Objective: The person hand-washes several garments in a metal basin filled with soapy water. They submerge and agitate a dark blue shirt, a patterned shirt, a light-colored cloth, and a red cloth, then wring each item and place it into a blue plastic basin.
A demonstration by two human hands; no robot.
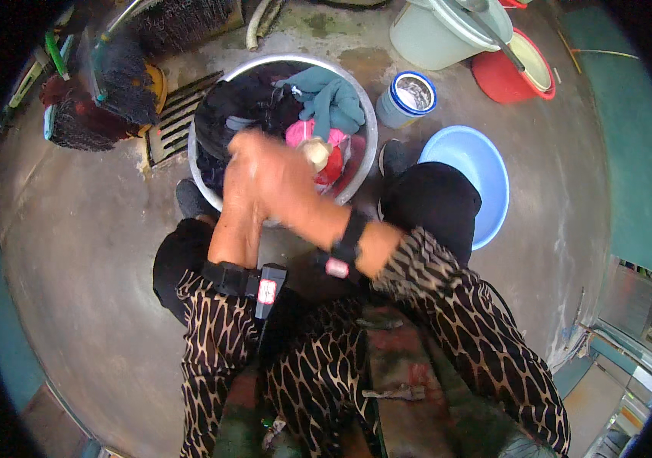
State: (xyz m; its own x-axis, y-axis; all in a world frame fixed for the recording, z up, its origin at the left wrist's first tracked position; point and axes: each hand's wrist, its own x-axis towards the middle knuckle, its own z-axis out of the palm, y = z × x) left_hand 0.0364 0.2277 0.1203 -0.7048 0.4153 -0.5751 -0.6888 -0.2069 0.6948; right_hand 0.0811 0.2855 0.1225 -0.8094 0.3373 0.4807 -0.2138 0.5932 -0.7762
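Observation:
My left hand (239,186) and my right hand (283,169) are together above a round metal basin (369,137) between my feet. The right hand is blurred and crosses over the left, so the fingers are largely hidden and any item in them is not clear. Dark clothing (245,103) fills the left side of the basin, just beyond my hands. At the upper right lies a grey-teal cloth (331,100). Pink fabric (299,131), red fabric (333,167) and a small cream-coloured item (316,153) lie below it, close to my right hand.
On the right stand a light-blue plastic basin (489,172), partly behind my knee, and a blue-rimmed tub (400,109). Farther back are a large pale bucket (434,40) and a red basin (497,80). A floor drain grate (180,117) and mop heads (91,117) are at left.

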